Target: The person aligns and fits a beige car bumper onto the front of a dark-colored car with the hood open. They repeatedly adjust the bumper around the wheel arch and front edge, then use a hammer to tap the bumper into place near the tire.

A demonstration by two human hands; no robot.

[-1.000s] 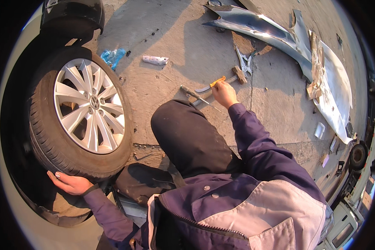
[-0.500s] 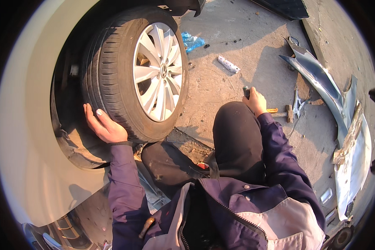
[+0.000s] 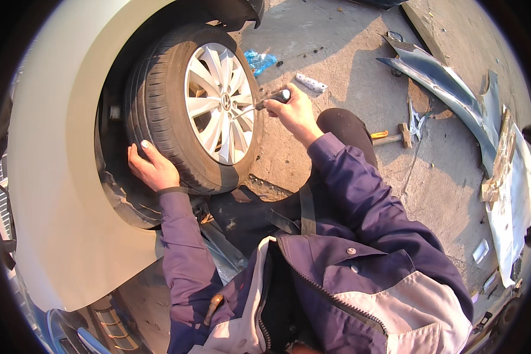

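Note:
A car wheel with a black tyre (image 3: 149, 97) and a silver multi-spoke rim (image 3: 203, 105) stands in the wheel arch in front of me. My left hand (image 3: 154, 169) rests against the tread on its near side, fingers extended and apart. In my right hand (image 3: 296, 116) is a screwdriver (image 3: 276, 97), gripped by its dark handle. Its thin shaft points left at the rim, beside the hub; whether the tip touches cannot be made out.
The pale car fender (image 3: 65, 177) curves around the wheel at left. A hammer (image 3: 405, 135) lies right of my knee. Farther off are a patterned white packet (image 3: 311, 82), blue plastic (image 3: 259, 61) and a detached body panel (image 3: 442, 88). A white panel (image 3: 507, 236) lies far right.
My right hand has risen from beside my knee and moved left, bringing the screwdriver to the rim. My left hand stays on the tyre. The view has shifted slightly.

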